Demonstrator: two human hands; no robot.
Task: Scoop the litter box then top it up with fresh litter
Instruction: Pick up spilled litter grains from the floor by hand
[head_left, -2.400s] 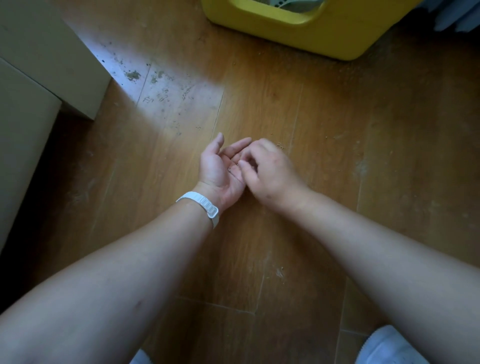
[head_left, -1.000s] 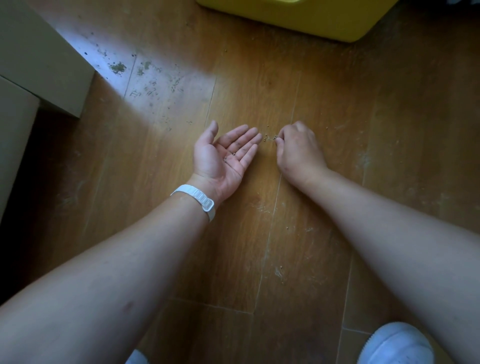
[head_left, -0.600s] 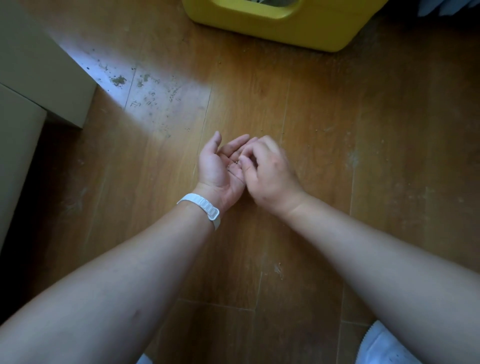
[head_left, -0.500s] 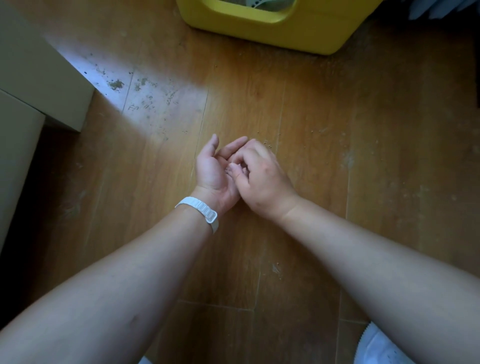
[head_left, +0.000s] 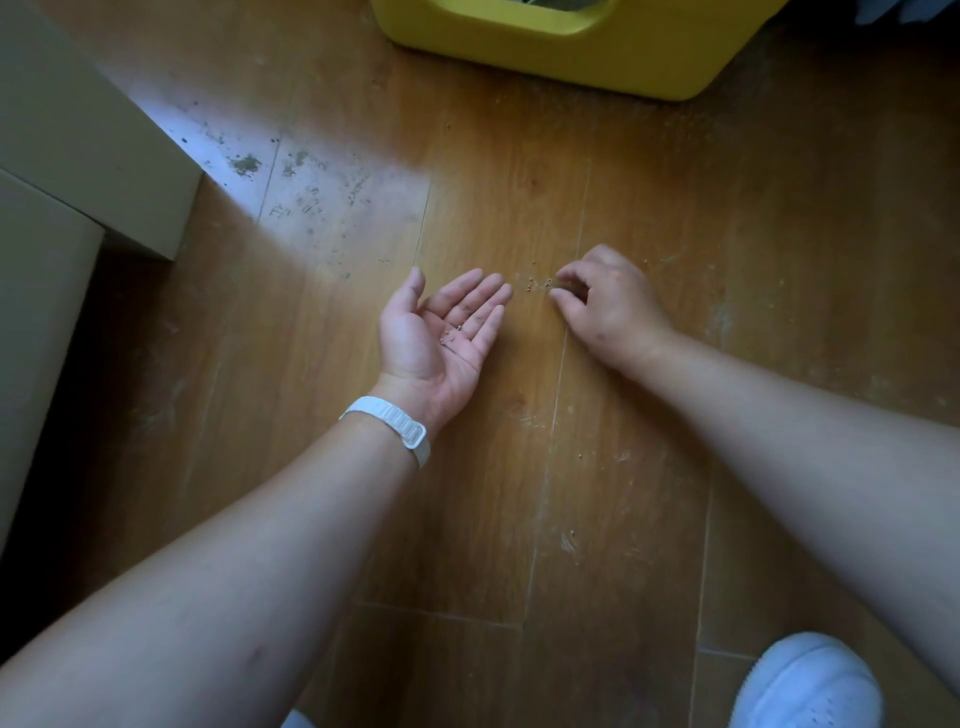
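Here, left grip (head_left: 434, 338) palm-up, fingers spread, cupped as tray for few grains (head_left: 453, 332). Right grip (head_left: 605, 304) curled over stray litter (head_left: 539, 283) on floor (head_left: 519, 493) just beside; whether pinching any, cannot tell. Yellow litter box (head_left: 571, 57) ahead, well apart.

One left hand (head_left: 434, 332), one right hand (head_left: 610, 309), one yellow litter box (head_left: 582, 49), one white wristband (head_left: 392, 423), two beige boxes (head_left: 78, 130).

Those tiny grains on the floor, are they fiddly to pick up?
Probably light: the grains lie scattered singly. Likely fiddly, being tiny beside the right hand. A few rest on the open left hand, so they may not roll readily.
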